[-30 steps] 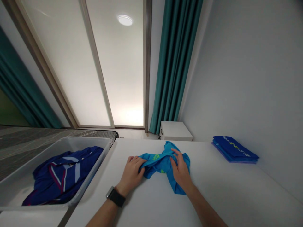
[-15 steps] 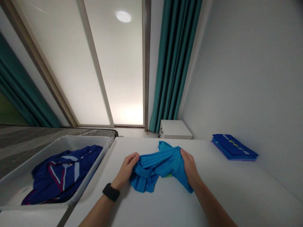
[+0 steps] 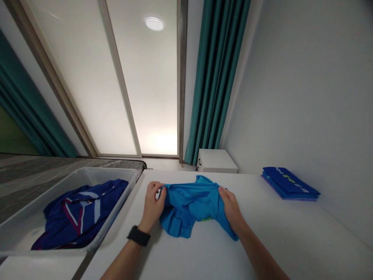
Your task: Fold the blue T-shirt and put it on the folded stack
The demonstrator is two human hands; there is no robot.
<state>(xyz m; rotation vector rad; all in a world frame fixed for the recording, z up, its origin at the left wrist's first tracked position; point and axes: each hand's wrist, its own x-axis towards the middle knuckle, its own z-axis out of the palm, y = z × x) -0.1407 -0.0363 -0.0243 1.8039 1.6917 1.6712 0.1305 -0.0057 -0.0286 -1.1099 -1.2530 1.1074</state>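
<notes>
A light blue shirt (image 3: 190, 204) with green print lies bunched on the white table (image 3: 276, 241) in front of me. My left hand (image 3: 153, 206), with a black watch on the wrist, is closed on the shirt's left edge. My right hand (image 3: 231, 210) grips the shirt's right side, fingers curled into the cloth. The cloth is stretched between the two hands and its lower folds hang onto the table.
A grey plastic bin (image 3: 26, 221) at the left holds a dark blue garment (image 3: 81, 212) with white and maroon stripes. A stack of folded blue shirts (image 3: 290, 184) lies at the table's far right by the wall. A small white cabinet (image 3: 217, 161) and teal curtains (image 3: 217, 77) stand behind.
Both hands went from pressing the shirt on the table to gripping its edges. They have lifted it and pulled it wider, with the left hand moving up and left.
</notes>
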